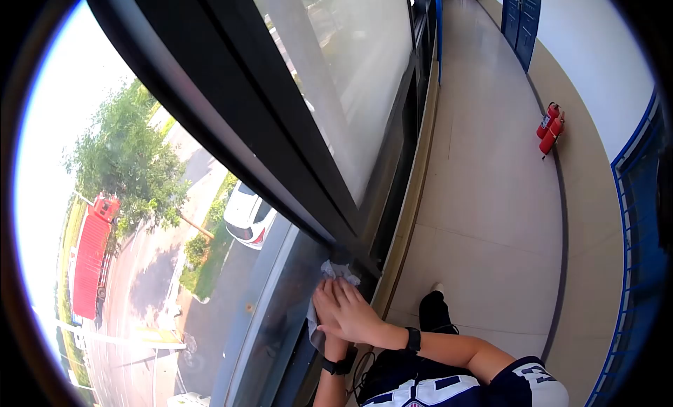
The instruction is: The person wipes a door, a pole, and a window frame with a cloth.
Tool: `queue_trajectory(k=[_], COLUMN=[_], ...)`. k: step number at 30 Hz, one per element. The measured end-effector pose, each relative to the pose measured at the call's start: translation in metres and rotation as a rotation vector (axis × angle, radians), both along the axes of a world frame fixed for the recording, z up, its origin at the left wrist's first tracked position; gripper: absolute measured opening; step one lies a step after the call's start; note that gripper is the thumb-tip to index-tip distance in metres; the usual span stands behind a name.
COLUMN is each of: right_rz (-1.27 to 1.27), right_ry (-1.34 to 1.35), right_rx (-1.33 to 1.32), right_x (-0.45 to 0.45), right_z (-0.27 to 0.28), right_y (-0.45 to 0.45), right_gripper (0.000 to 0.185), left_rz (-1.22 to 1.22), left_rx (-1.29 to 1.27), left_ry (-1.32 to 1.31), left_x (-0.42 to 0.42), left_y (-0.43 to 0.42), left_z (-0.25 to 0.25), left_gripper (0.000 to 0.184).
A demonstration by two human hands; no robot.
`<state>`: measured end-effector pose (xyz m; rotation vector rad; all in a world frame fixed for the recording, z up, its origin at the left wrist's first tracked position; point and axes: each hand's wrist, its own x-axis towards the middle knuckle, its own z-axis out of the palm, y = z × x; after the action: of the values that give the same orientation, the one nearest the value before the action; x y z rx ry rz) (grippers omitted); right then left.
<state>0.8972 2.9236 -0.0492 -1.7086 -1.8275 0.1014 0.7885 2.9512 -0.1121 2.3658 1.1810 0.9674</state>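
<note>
A crumpled light grey cloth (339,271) lies on the dark window frame (319,244) at its lower corner, part of it showing beyond my fingertips and part beside my left wrist. My left hand (325,306) presses down on this cloth, its fingers partly covered. Across its back rests my right hand (356,320), fingers stretched forward with the tips close to the cloth's upper fold. Both wrists wear a black band. How tightly the left fingers grip the cloth is hidden.
An open window with a glass pane (350,77) stands at my left; outside are a tree, a red truck (91,267) and a white car (247,216). Along the corridor floor (484,197), red fire extinguishers (550,130) stand by the right wall, near a blue railing (620,218).
</note>
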Motion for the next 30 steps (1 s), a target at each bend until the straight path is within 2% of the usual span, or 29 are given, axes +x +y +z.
queue_trajectory(k=[2,5,10,13,14,17,20,22,25,26,29,30], right_rz=[-0.052,0.096,0.392,0.616,0.627,0.643,0.578,0.552,0.476,0.446,0.347,0.306], right_ry=[-0.010,0.127,0.243,0.462,0.493,0.629,0.603,0.519,0.503,0.519,0.433,0.426], right_rx=[0.013,0.036,0.053,-0.301,-0.283,-0.076,0.068,0.058,0.184,0.250,0.236,0.256], right_x=[0.024,0.057,0.103,0.148,0.161,0.197,0.223,0.225,0.251,0.262,0.297,0.309], right_z=[-0.002,-0.011,-0.023,-0.005,-0.002,0.001,0.006,-0.010,0.004,0.013,0.023,0.018], right_y=[0.011,0.015,0.011,0.007,0.007,0.007,0.009,0.028,0.052,0.061,0.101,0.114], right_gripper=[0.075,0.070,0.056,0.052,0.049,0.050,0.068,0.076,0.082,0.083,0.079,0.077], left_rz=[0.022,0.047,0.155,0.248,0.274,0.315,0.258,0.237,0.190,0.214,0.331,0.324], left_rx=[0.012,0.019,-0.018,-0.083,-0.089,-0.035,0.190,0.293,0.293,0.315,0.170,0.124], left_ry=[-0.023,-0.036,-0.047,-0.050,-0.066,-0.110,-0.131,-0.141,-0.233,-0.223,-0.423,-0.394], left_x=[0.037,0.078,0.099,0.112,0.122,0.157,0.200,0.230,0.268,0.278,0.329,0.349], left_y=[0.017,0.032,0.030,0.015,0.006,-0.006,0.007,0.023,0.055,0.066,0.098,0.109], left_z=[0.010,0.023,0.042,0.057,0.065,0.088,0.113,0.126,0.138,0.140,0.132,0.130], left_gripper=[0.037,0.037,0.036,0.040,0.042,0.045,0.041,0.039,0.040,0.035,0.030,0.028])
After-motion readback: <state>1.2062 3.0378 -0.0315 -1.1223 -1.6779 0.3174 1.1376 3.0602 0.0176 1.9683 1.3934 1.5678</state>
